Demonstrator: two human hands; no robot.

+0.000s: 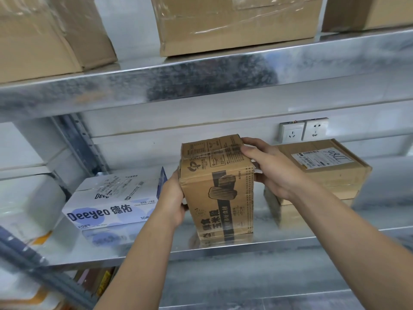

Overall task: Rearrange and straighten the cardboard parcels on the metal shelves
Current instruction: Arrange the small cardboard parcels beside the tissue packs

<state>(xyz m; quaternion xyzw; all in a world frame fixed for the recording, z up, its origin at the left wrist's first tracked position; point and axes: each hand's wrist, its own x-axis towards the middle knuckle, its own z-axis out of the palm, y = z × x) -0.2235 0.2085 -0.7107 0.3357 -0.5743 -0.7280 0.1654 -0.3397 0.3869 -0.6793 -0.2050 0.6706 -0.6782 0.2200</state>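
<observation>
A tall brown cardboard parcel (225, 193) with black print stands upright near the front of the middle metal shelf (290, 240). My left hand (173, 198) grips its left side, fingers wrapped round the edge. My right hand (268, 166) holds its upper right corner, thumb on the front face and fingers over the top. To the left lies a white and blue Deeyeo box (111, 202). On the right sits a flat brown parcel (324, 166) with a white shipping label, stacked on another brown box.
The upper shelf (201, 81) carries large taped cardboard boxes (237, 23) and another at the left (51, 34). Two wall sockets (304, 130) sit behind the middle shelf. A white wrapped bundle (24, 202) lies at far left. Items show on the shelf below (98, 280).
</observation>
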